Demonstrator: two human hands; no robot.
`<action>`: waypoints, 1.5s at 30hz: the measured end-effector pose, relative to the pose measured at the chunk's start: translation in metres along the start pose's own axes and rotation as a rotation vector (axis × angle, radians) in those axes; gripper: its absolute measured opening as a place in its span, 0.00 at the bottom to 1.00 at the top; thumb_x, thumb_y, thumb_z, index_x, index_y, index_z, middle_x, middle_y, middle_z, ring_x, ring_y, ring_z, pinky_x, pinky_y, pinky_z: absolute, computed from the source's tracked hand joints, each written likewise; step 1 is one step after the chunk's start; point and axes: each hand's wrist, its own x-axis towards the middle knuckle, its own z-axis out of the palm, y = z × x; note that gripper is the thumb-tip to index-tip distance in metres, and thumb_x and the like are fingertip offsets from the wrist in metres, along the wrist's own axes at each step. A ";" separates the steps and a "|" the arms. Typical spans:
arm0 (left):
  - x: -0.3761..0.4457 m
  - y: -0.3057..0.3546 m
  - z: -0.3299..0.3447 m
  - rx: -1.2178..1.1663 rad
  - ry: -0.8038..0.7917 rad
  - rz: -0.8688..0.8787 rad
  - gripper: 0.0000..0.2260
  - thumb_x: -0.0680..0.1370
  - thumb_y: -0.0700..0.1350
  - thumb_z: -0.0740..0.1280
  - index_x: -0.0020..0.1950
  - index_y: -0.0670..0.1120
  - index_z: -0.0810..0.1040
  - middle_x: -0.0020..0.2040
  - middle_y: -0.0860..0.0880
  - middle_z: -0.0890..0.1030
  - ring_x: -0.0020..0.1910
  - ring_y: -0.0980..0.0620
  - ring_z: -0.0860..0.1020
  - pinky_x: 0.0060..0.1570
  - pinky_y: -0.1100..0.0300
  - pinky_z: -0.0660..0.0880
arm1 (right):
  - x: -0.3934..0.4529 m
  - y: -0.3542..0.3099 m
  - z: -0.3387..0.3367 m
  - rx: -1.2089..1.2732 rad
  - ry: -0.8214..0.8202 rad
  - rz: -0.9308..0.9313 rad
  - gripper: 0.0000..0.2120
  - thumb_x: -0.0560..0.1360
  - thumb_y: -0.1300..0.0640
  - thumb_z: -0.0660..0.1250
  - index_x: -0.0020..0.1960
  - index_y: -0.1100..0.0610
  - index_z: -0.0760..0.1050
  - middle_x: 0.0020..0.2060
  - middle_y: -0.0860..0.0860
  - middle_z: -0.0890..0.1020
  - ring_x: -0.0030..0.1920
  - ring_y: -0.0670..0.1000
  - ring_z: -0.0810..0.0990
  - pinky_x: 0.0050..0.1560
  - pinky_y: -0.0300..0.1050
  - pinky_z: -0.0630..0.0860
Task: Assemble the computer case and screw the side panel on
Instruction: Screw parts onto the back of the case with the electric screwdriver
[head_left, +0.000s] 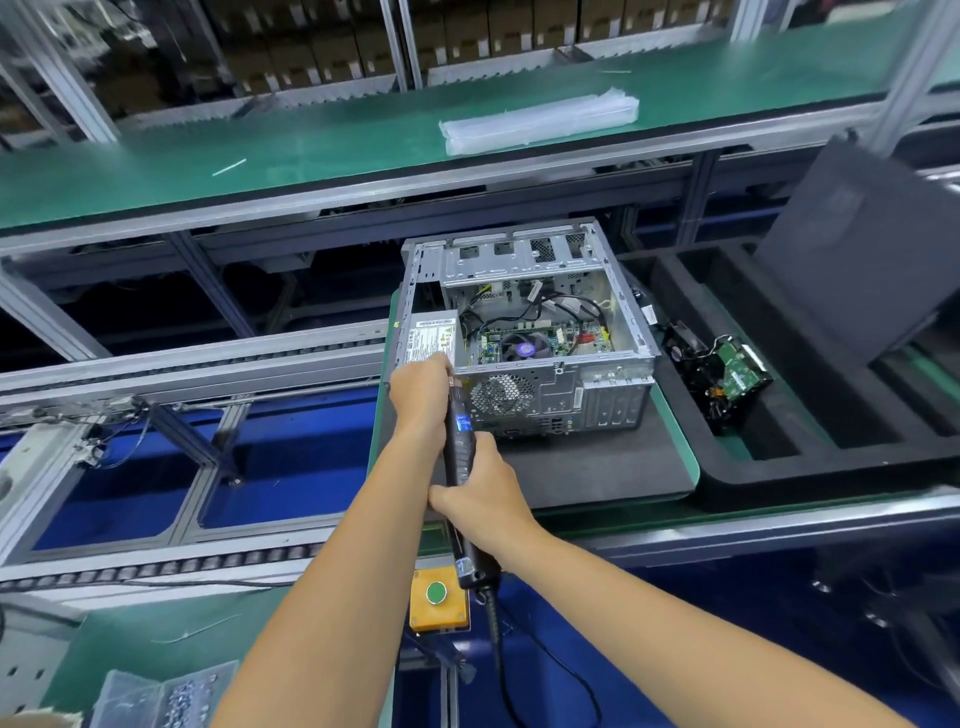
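A long green worktop (322, 135) runs across the back, carrying a flat bundle of clear plastic sleeves (540, 120) and backed by shelves of brown cartons (322, 47). Below it lies a roller conveyor (171, 364) with blue panels under its frame.

On the right sits a large black foam tray (810, 467) divided into deep compartments. 1 compartment holds a loose hard drive with a green circuit board and a tangle of black cables (727, 374). A dark grey side panel (862, 260) stands tilted at the tray's far right, apart from the case.

The computer case (540, 332) rests on a dark mat on a green-edged pallet (675, 447) just left of the tray. Its top side is open, so the motherboard, the CPU fan and loose black and white cables show inside. The grey power supply with a white label (431, 338) fills the left rear corner. The rear face with the round fan grille and the slot covers turns toward the person.

A black electric screwdriver (462, 467) points up at the case's rear left corner, its coiled cord hanging down. The right hand (483, 499) wraps its fingers round the tool's body. The left hand (421, 395) curls at the tool's tip against the case corner, hiding the bit.

Nearer, a yellow box with a green button (439, 597) sits on the frame, and a clear bag of screws (166, 696) lies at bottom left.
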 end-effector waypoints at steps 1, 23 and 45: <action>-0.003 0.010 0.006 -0.018 -0.020 0.047 0.06 0.67 0.39 0.64 0.33 0.43 0.67 0.31 0.44 0.70 0.32 0.48 0.66 0.34 0.56 0.65 | 0.001 -0.007 -0.006 -0.009 0.020 -0.031 0.19 0.67 0.58 0.73 0.53 0.52 0.68 0.44 0.52 0.79 0.39 0.49 0.78 0.36 0.41 0.76; -0.020 -0.041 0.397 0.545 -0.505 0.275 0.08 0.74 0.37 0.56 0.37 0.44 0.71 0.40 0.44 0.74 0.40 0.49 0.73 0.37 0.54 0.73 | 0.117 0.058 -0.429 0.058 0.314 0.029 0.16 0.75 0.56 0.69 0.61 0.56 0.71 0.47 0.55 0.77 0.42 0.56 0.77 0.51 0.62 0.77; 0.014 -0.088 0.460 1.033 -0.484 0.081 0.13 0.72 0.47 0.70 0.46 0.40 0.69 0.50 0.42 0.77 0.45 0.43 0.78 0.34 0.58 0.73 | 0.201 0.087 -0.476 0.163 0.209 0.191 0.11 0.72 0.62 0.68 0.51 0.60 0.68 0.35 0.59 0.75 0.25 0.55 0.74 0.28 0.48 0.74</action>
